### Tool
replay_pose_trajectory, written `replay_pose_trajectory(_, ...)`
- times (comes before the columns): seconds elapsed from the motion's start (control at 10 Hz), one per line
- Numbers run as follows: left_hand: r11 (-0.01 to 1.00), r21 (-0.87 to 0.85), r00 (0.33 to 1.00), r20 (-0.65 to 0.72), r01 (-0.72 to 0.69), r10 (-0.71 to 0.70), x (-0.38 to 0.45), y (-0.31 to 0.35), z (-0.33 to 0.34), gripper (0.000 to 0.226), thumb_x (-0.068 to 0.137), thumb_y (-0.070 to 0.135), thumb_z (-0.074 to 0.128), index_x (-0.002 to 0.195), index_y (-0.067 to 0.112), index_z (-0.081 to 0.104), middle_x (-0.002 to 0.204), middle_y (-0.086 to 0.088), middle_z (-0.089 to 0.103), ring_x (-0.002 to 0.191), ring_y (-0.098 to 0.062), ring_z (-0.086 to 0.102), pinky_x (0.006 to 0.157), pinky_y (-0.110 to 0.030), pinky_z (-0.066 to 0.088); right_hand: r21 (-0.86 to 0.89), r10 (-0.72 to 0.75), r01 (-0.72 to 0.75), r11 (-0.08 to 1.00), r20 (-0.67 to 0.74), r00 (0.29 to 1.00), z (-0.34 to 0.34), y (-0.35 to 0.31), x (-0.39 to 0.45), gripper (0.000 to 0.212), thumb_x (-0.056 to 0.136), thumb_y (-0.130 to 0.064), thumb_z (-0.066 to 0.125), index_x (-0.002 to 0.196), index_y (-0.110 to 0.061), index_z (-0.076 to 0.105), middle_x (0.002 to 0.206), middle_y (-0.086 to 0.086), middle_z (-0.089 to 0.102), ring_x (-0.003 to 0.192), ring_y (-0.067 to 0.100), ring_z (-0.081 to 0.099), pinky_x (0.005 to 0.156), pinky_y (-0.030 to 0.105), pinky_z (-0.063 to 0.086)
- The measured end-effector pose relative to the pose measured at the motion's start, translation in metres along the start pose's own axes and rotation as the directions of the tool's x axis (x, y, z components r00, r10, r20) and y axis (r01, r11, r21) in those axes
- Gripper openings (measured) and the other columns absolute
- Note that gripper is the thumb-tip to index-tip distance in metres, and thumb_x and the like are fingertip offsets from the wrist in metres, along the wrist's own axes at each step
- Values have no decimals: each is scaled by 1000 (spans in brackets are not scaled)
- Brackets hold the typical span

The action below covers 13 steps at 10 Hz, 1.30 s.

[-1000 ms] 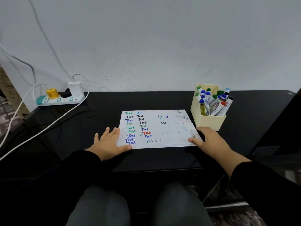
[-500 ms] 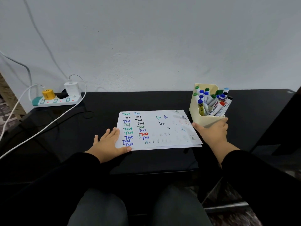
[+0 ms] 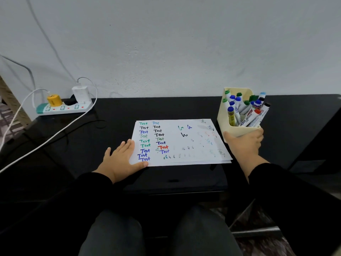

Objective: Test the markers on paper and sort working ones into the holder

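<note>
The left hand [image 3: 120, 159] is lying flat, pinning the paper [image 3: 184, 145] in place, while the right hand [image 3: 243, 143] is gripping the marker-filled holder [image 3: 224, 121], probably to reposition it.

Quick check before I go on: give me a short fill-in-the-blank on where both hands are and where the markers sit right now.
1. The right hand grips the cream ____ at its near base.
2. The left hand rests flat, its thumb on the near-left corner of the ____.
3. The markers all stand in the holder; ____ lie loose on the paper.
4. On the paper, one "Test" is written in ____, unlike the green, blue and black ones.

Missing words: holder; paper; none; red
</note>
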<state>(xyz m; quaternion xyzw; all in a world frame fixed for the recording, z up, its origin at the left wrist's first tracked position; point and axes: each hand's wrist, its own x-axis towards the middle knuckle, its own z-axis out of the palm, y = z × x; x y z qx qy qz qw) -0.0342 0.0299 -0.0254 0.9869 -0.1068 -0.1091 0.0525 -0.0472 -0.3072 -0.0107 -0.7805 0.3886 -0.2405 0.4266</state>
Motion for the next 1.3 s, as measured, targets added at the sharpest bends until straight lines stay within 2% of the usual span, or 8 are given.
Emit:
replay_pose_trajectory(0.4,1000,15,1000,2,6,-6,2,-1,1,95,83,72,30,149,16,-8,158,4,-7,145,-14,-5,116,-46,-4,26,-96,95,995,66,993,-10,11,6,111,66,-36,83,146,-7,12,146,12,27,133,30,35,106,42,37)
replay_pose_trajectory(0.8,1000,23,1000,16,15,-15,0,1,-1,94,84,71,30,149,16,-8,158,4,-8,145,-13,-5,117,-45,-3,13,-106,105,994,76,991,-13,12,4,111,67,-38,83,147,-7,12,149,11,25,136,29,33,108,42,35)
replay_pose_trajectory(1.1,1000,18,1000,16,18,-18,-5,3,-2,93,85,70,30,149,15,-9,158,3,-10,145,-15,-6,116,-46,-4,-42,-63,69,997,143,988,-20,8,-3,113,74,-39,77,150,-6,0,153,15,19,138,32,29,109,45,31)
replay_pose_trajectory(1.2,999,-30,999,16,39,-38,-4,3,-3,93,86,69,30,149,14,-9,158,0,-10,145,-17,-7,117,-45,-2,-54,-33,43,998,174,984,-24,6,-7,111,75,-40,76,150,-3,3,152,17,22,137,34,31,107,46,33)
replay_pose_trajectory(1.3,974,-216,995,-64,66,-81,-21,4,-2,87,89,65,31,150,13,-4,158,-1,-6,145,-17,-5,118,-43,3,-21,62,-58,998,216,975,-39,-1,-20,101,80,-39,72,149,-4,8,151,15,27,134,33,36,102,44,38)
